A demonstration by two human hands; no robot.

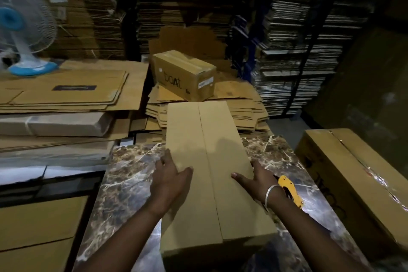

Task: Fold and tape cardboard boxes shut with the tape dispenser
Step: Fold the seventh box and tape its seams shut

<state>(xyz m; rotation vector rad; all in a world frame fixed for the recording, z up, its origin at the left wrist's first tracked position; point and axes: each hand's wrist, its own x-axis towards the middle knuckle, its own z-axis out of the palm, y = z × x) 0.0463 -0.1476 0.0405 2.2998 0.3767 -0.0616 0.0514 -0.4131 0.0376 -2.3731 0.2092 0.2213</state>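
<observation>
Cardboard box [207,161] lay folded but untaped; both hands, left [170,181] and right [254,180], pressed spread on its flaps, tape dispenser [290,190] unused.

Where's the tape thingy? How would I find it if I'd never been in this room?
Find the marble-patterned table with the long cardboard box lying on it. Just right of that box, partly hidden behind the person's right hand, lies the tape dispenser. It is the only bright yellow thing among all the brown cardboard.
</observation>
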